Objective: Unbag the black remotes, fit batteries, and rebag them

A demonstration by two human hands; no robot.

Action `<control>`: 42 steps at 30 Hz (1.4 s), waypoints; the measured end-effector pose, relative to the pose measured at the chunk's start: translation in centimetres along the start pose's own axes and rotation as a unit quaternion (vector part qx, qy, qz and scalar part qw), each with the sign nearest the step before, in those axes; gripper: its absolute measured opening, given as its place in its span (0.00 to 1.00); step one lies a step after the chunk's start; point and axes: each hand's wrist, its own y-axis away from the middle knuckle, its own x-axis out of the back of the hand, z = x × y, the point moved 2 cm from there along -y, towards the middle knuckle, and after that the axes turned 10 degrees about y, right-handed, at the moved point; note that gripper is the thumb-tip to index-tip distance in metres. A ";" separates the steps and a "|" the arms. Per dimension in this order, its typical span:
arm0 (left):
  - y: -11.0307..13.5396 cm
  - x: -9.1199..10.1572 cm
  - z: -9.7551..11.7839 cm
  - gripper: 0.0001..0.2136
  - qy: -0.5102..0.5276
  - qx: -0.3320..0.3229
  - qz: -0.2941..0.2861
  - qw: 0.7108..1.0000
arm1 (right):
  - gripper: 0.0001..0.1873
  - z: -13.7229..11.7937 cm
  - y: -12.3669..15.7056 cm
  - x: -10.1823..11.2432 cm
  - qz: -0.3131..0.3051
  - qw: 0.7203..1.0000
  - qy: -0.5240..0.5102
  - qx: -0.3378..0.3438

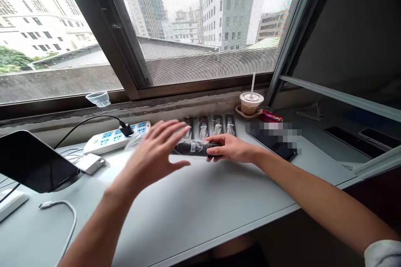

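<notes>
My right hand (230, 148) is closed around the right end of a long black item in a clear plastic sleeve (194, 147), which bears a small white label. It is held level just above or on the desk; I cannot tell which. My left hand (156, 150) is slightly blurred, its fingers stretched out and thumb apart, in front of the item's left end. The loose end of the sleeve shows partly behind that hand. Behind the held item, several similar black wrapped items (217, 126) lie side by side against the wall, the leftmost partly hidden.
At left are a white power strip (111, 137) with a black plug, a white charger (90, 163), a tilted tablet (36, 160) and a white cable (70, 212). A lidded drink cup (250, 102), a red packet (272, 116) and a dark flat device (272, 144) lie at right.
</notes>
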 end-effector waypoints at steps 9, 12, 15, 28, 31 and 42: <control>1.5 -2.6 -2.0 0.25 -0.006 0.083 -0.127 0.988 | 0.23 -0.1 0.2 0.9 0.048 0.989 0.142 0.003; 2.1 -2.1 -3.1 0.24 -0.011 0.109 -0.124 0.986 | 0.17 -0.2 0.2 1.6 0.063 0.977 0.197 0.041; 2.7 -2.0 -4.3 0.22 0.012 0.147 -0.123 0.982 | 0.18 -0.4 0.2 1.9 0.107 0.975 0.186 0.065; 2.8 -1.8 -4.7 0.20 0.024 0.169 -0.168 0.971 | 0.17 -1.3 0.0 3.1 0.344 0.902 -0.008 0.261; 2.8 -2.1 -4.5 0.21 0.030 0.168 -0.172 0.970 | 0.18 -1.4 0.1 3.1 0.360 0.882 0.064 0.297; 2.4 -2.5 -3.2 0.23 0.118 0.152 -0.172 0.966 | 0.19 0.5 -0.7 1.0 0.171 0.928 0.239 0.230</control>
